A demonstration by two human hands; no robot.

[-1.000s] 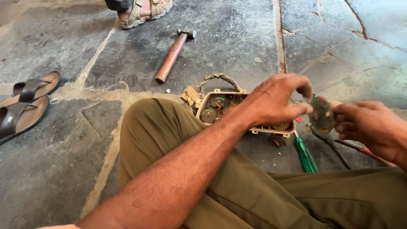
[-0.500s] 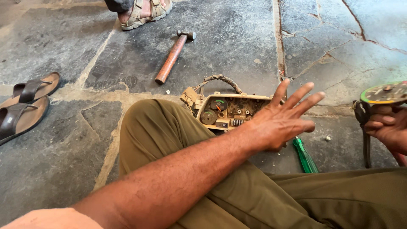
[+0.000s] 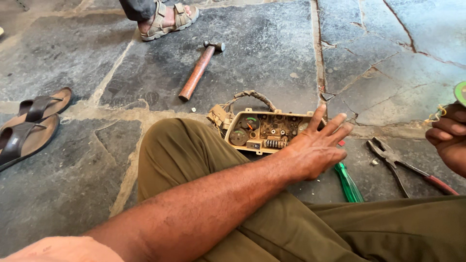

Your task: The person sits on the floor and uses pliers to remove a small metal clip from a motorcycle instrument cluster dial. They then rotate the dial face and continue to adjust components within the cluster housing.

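Beige plastic gauge housing [image 3: 264, 130] lies under the spread, empty left hand [image 3: 315, 148]; right hand [image 3: 449, 140] grips a green-rimmed part [image 3: 460, 92].

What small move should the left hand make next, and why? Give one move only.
Probably lower the left hand onto the open instrument cluster housing to steady it. The hand hovers with fingers spread over the housing's right end, holding nothing, while the right hand holds a small green-edged part with wires at the frame's right edge. Pliers and a green-handled screwdriver lie on the stone floor.
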